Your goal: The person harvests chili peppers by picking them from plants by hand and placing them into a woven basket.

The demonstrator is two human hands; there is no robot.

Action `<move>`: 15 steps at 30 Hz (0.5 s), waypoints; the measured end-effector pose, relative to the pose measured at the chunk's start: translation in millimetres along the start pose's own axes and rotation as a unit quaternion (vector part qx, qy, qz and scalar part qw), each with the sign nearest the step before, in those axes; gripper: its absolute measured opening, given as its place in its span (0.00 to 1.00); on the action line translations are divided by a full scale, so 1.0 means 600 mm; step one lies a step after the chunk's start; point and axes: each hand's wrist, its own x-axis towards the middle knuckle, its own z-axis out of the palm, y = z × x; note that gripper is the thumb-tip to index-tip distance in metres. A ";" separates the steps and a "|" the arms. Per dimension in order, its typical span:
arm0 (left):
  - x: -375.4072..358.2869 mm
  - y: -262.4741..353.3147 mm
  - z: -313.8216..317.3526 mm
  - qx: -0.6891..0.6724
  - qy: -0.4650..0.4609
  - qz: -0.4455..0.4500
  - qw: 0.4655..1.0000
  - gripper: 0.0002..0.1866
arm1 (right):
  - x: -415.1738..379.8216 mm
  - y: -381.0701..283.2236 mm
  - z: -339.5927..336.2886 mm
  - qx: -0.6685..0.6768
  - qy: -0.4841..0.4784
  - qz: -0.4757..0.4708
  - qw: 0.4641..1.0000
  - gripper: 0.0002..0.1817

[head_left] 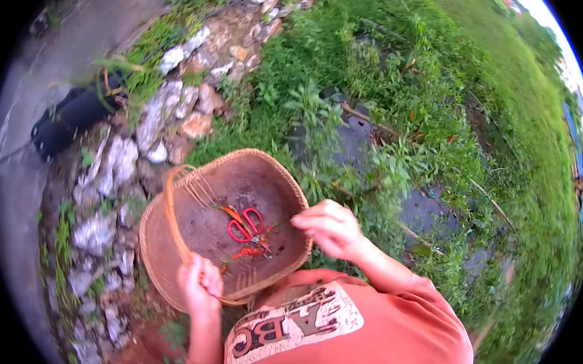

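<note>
A woven basket (222, 165) with a tall curved handle (174, 213) hangs in front of my body. My left hand (200, 281) is closed around the lower part of that handle. Inside the basket lie red-handled scissors (236, 232) beside several red and orange peppers (249, 252). At the basket's right rim is my right hand (329, 227), its fingers pressed together over the inner edge; whatever they hold, if anything, is too small to name.
Leafy green plants (308, 110) grow to the right, some with red peppers, over dark ground sheeting (348, 140). Pale rocks (98, 233) line the left side. A black cylindrical object (77, 120) lies at the upper left on grey pavement (19, 194).
</note>
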 end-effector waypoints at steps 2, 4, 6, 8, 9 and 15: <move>0.057 0.014 0.023 0.042 -0.018 -0.031 0.998 0.13 | 0.007 0.026 0.004 0.023 0.073 0.167 0.983 0.10; 0.116 0.054 0.027 0.051 -0.039 -0.044 0.997 0.15 | 0.019 0.031 0.017 0.135 0.216 0.339 0.906 0.11; 0.161 0.113 0.045 -0.008 -0.092 -0.087 0.992 0.18 | 0.046 0.032 0.012 0.139 0.279 0.364 0.878 0.11; 0.197 0.156 0.093 -0.022 -0.143 -0.114 0.983 0.20 | 0.071 0.036 0.014 0.109 0.316 0.346 0.876 0.12; 0.213 0.170 0.116 -0.031 -0.179 -0.126 0.975 0.20 | 0.081 0.038 0.018 0.083 0.340 0.334 0.875 0.11; 0.287 0.259 0.261 0.005 -0.337 -0.093 0.937 0.20 | 0.082 0.041 0.021 0.006 0.415 0.366 0.833 0.11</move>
